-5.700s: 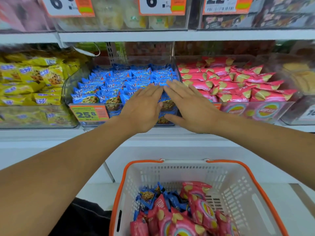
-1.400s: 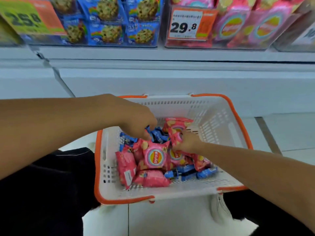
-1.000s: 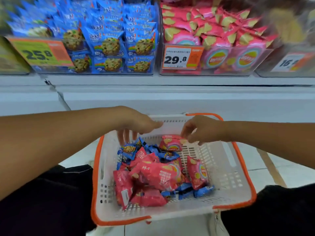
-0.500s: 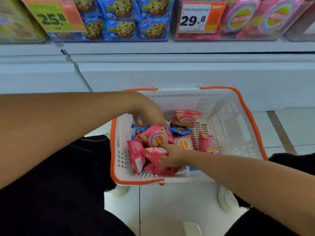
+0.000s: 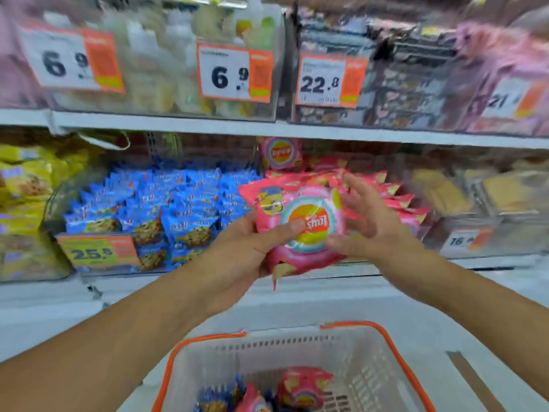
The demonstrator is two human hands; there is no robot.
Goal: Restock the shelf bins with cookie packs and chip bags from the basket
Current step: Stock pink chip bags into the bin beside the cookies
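The pink chip bag (image 5: 300,230) was up in front of the shelf, logo upside down to me, right before the bin of pink chip bags (image 5: 386,197). My left hand (image 5: 246,254) gripped it from the left, thumb curled across its face, the other fingers hidden behind the pack. My right hand (image 5: 368,221) was at its right edge, fingers spread wide and straight, thumb touching the lower right of the bag; motion blur smeared those fingertips, so how firmly they pressed I could not tell. The bag's bottom corner hung below my left palm.

Just left sat the bin of blue cookie packs (image 5: 166,203), its yellow-and-orange price tag (image 5: 98,252) reading 25.8. One more pink bag (image 5: 280,153) stood upright at the back, near the bin divider. Yellow packs (image 5: 26,185) on the far left were soft and cut off by the frame.

Below, the white basket (image 5: 395,367) with its orange rim showed only its far half; a few pink and blue packs inside were cropped at the bottom edge. The upper shelf's goods were too blurred to name.
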